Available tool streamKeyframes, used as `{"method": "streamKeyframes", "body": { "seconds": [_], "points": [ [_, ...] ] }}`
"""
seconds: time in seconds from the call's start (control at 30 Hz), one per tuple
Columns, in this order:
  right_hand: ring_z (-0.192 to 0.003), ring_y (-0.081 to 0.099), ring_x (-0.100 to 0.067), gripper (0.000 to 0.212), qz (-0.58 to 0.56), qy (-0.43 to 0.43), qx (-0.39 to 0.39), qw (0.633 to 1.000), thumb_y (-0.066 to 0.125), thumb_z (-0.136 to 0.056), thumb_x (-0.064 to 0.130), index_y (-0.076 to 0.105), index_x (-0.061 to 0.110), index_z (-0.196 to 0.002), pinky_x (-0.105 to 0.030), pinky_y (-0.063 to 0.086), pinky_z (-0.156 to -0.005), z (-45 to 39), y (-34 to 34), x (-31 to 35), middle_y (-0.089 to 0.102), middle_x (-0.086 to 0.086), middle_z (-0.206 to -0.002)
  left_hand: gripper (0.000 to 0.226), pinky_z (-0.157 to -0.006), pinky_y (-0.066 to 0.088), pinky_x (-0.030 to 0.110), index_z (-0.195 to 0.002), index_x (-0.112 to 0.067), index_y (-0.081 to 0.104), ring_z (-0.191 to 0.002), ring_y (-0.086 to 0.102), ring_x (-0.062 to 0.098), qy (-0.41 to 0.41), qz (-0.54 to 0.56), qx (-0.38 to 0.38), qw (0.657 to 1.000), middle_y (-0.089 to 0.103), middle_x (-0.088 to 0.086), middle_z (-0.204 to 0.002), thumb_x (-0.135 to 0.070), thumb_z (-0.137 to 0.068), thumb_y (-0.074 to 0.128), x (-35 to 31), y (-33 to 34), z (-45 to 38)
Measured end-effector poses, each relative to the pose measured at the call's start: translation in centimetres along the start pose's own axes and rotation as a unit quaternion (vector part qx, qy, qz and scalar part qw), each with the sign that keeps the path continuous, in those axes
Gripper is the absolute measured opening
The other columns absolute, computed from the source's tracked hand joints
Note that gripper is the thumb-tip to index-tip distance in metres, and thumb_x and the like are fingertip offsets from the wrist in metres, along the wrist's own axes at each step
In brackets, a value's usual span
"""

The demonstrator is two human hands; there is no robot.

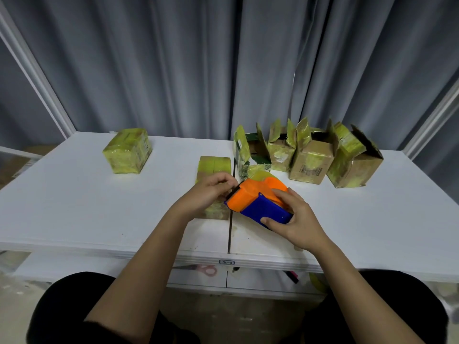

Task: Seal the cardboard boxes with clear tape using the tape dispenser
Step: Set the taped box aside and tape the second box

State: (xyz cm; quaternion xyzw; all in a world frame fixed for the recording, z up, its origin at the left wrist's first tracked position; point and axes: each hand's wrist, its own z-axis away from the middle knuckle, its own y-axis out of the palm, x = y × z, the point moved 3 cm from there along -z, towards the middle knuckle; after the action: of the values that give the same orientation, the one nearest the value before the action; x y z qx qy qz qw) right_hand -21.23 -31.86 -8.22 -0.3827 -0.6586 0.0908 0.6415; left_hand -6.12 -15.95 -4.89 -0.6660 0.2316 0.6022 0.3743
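An orange and blue tape dispenser [255,203] hangs just above the white table [87,209], gripped at its blue end by my right hand [295,219]. My left hand [208,193] pinches at the dispenser's front edge, where the tape end seems to be; the tape itself is too clear to make out. Under my left hand stands a closed cardboard box [214,170] with yellowish tape on it. Another taped, closed box [128,151] sits at the back left. Several open boxes [310,157] with raised flaps stand in a row at the back right.
A dark seam [230,227] runs between two table halves. On a shelf under the front edge lie pink-handled scissors [203,270] and a dark marker [291,275]. Grey curtains [173,65] hang behind the table. The left half of the tabletop holds only the one taped box.
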Motion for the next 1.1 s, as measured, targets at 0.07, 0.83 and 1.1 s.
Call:
{"method": "streamKeyframes", "body": {
  "seconds": [0.07,0.83,1.1],
  "points": [
    [-0.139,0.033,-0.026,0.074,0.011,-0.003,-0.010,1.000,0.078,-0.072,0.046,0.048,0.024,-0.137,-0.053,0.039,-0.107,-0.1,0.0,-0.1,0.042,0.027,-0.123,0.021,-0.065,0.051,0.018,-0.085,-0.016,0.054,-0.069,0.058,0.005,-0.024,0.034,-0.019,0.999,0.059,-0.004,-0.082,-0.017,-0.101,0.041,0.0,-0.3,0.0],
    [-0.115,0.054,-0.019,0.065,0.029,-0.037,-0.001,0.999,0.074,-0.081,0.034,0.046,0.019,-0.138,-0.040,0.048,-0.100,-0.9,0.0,0.5,0.058,0.003,-0.115,0.015,-0.074,0.044,0.022,-0.093,-0.023,0.049,-0.082,0.051,0.009,0.024,-0.197,-0.027,0.980,0.053,-0.004,-0.089,-0.015,-0.101,0.039,-0.3,-0.4,-0.7],
    [-0.104,0.052,-0.013,0.066,0.056,-0.033,-0.011,0.998,0.073,-0.083,0.032,0.045,0.015,-0.140,-0.032,0.046,-0.094,-0.9,0.1,-1.0,0.052,0.008,-0.109,0.020,-0.077,0.043,0.027,-0.093,-0.024,0.054,-0.081,0.053,0.012,0.091,-0.217,-0.151,0.960,0.053,-0.006,-0.092,-0.014,-0.101,0.038,-2.9,-3.4,-0.1]
  ]
}}
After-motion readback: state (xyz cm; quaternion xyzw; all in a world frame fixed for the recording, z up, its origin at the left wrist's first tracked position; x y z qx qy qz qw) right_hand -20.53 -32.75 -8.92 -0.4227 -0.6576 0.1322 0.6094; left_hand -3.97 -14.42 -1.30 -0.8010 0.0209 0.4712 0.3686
